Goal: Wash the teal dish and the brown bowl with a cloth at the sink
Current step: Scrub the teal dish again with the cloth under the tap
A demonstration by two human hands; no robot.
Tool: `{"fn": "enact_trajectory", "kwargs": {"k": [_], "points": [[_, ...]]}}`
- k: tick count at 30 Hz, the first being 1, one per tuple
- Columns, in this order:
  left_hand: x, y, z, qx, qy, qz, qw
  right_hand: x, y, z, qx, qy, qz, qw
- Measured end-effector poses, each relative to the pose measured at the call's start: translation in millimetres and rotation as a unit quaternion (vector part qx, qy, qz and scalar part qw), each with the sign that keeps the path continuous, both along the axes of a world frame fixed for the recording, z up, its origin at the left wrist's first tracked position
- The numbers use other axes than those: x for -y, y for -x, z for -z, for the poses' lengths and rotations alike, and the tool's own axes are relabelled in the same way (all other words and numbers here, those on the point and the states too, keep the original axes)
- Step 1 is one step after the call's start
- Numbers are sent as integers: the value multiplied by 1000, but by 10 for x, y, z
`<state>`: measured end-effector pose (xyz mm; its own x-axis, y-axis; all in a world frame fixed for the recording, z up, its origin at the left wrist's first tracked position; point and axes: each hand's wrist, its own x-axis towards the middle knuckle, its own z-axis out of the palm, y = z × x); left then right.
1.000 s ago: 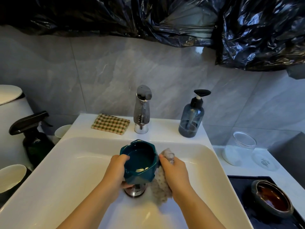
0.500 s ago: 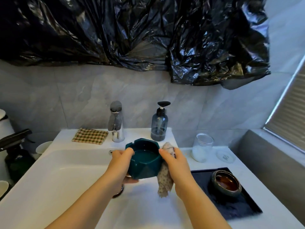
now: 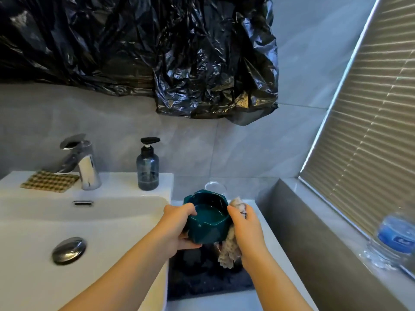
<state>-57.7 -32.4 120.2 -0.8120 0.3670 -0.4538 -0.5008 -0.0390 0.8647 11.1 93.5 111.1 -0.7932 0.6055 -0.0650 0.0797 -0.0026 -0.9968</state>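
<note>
Teal dish (image 3: 207,223) hangs above the dark mat (image 3: 202,279) right of the sink (image 3: 89,221), left grip (image 3: 177,227) curled round its rim and wall, right grip (image 3: 244,230) pinning the cloth (image 3: 228,252) against its side; glazed, seemingly wet, likely slippery and breakable, so support under the base suits

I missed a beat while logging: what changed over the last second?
The teal dish moved right, from above the sink to above the dark mat beside it. Unchanged: the left hand grips the dish, the right hand holds the cloth against its side.
</note>
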Motion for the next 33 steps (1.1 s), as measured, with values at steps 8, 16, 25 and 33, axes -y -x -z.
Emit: {"fn": "enact_trajectory", "kwargs": {"k": [8, 16, 25, 33], "points": [[-301, -195, 232, 31, -35, -100, 994, -352, -68, 169, 54, 20, -55, 997], [-263, -50, 514, 9, 37, -185, 982, -517, -9, 370, 71, 18, -38, 997], [-541, -90, 886, 36, 70, -246, 966, -644, -112, 628, 75, 57, -8, 995], [-612, -104, 1313, 151, 39, -298, 942, -779, -252, 759, 100, 72, -17, 992]]}}
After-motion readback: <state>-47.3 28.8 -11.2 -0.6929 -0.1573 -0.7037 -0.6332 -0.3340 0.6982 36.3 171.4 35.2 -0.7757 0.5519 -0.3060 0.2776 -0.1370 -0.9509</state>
